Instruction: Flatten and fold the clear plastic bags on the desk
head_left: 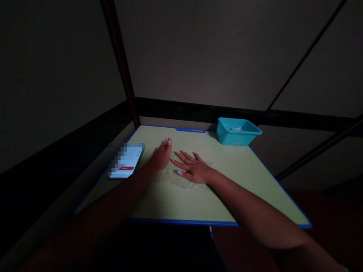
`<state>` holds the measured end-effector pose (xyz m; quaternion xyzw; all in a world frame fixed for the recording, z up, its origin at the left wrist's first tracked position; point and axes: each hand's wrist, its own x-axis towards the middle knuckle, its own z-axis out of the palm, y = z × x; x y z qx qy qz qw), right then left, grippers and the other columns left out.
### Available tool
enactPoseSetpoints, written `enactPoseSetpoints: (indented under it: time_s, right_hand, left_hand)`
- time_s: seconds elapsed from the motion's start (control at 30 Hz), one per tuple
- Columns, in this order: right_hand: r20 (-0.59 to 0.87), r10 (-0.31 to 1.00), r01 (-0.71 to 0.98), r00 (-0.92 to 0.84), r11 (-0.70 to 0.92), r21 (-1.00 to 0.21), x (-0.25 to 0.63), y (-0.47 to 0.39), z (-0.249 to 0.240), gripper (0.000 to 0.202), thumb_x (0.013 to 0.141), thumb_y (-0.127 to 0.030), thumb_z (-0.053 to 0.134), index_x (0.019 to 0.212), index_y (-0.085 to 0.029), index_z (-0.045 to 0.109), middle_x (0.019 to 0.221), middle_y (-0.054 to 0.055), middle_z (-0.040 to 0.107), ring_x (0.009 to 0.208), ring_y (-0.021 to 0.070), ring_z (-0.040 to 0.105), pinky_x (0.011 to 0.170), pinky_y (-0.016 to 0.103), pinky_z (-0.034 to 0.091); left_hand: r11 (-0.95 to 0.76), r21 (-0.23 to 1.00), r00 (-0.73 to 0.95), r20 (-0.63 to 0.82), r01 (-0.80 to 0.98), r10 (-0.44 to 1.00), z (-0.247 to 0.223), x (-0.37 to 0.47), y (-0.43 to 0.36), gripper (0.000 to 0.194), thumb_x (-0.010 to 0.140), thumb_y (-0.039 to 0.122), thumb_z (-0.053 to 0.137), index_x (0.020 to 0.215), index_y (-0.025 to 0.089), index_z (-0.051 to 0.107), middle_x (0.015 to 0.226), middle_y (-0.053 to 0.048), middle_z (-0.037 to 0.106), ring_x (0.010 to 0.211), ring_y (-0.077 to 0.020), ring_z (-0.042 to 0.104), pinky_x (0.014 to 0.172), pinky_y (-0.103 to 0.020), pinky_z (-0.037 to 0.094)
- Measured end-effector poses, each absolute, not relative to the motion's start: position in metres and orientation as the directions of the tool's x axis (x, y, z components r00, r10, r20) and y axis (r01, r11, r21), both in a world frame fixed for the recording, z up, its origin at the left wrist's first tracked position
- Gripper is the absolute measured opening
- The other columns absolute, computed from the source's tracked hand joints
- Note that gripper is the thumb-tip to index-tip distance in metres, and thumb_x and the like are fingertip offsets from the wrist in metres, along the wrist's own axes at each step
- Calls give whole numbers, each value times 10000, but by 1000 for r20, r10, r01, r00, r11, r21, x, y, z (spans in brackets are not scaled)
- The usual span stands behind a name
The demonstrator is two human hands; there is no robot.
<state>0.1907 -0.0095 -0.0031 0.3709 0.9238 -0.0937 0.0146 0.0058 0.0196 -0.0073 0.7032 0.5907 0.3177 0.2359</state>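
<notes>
A thin, clear plastic sheet or bag (181,183), wrinkled and hard to make out, lies on the pale wooden tabletop (181,207). Spread flat across it is my right hand (193,170), fingers apart and pointing to the far left. Just left of it, my left hand (163,155) is turned on its edge with its fingers stretched forward, at the left side of the plastic. Nothing shows in either hand's grip. Part of the plastic is hidden under the right hand.
A lit phone (127,162) lies at the table's left side, beside my left forearm. On the far right corner stands a turquoise plastic basket (236,136) with something whitish inside. The table has a blue edge (181,221), and a wall (198,56) rises behind it.
</notes>
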Motion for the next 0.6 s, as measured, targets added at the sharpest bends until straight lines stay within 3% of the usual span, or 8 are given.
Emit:
enactPoseSetpoints:
  time_s: [0.13,0.27,0.37,0.47,0.6]
  right_hand:
    - [-121,663,673,-739,720,-169,191,-14,2,602,902,-601,253,1442,-354,154,1526,46,-40,1388,281,-28,1021,636,-6]
    - [-84,667,668,-740,716,-204,196,-14,5,580,912,-575,259,1441,-357,165,1535,42,11,1389,286,26,1018,636,10]
    - [46,743,724,-667,662,-191,207,-7,8,539,917,-528,308,1407,-305,309,1507,78,220,1355,282,197,1030,594,103]
    - [133,841,833,-525,540,-120,219,4,12,404,912,-417,381,1195,-189,557,1250,144,538,1162,258,449,962,450,314]
    - [142,928,935,-343,352,-40,232,18,17,256,877,-340,447,931,-171,631,980,118,640,936,221,545,751,290,401]
  left_hand:
    - [-56,891,-89,107,451,990,-3,3,27,825,890,562,-80,1356,109,427,1423,-80,372,1353,-199,252,1117,-312,170]
    - [26,958,-135,14,285,991,-3,0,33,865,867,597,-100,1331,136,467,1402,-75,409,1348,-213,269,1125,-346,143]
    - [-18,966,-107,47,259,993,-7,-3,35,867,873,583,-108,1305,128,490,1360,-89,469,1324,-213,328,1111,-369,195]
    - [-113,942,-59,138,315,989,-9,-6,34,827,893,560,-88,1230,160,553,1297,-71,544,1274,-193,412,1079,-365,272]
    - [-190,865,-19,224,464,974,-6,-6,29,766,923,501,-58,1151,165,592,1242,-60,590,1203,-158,487,1061,-329,310]
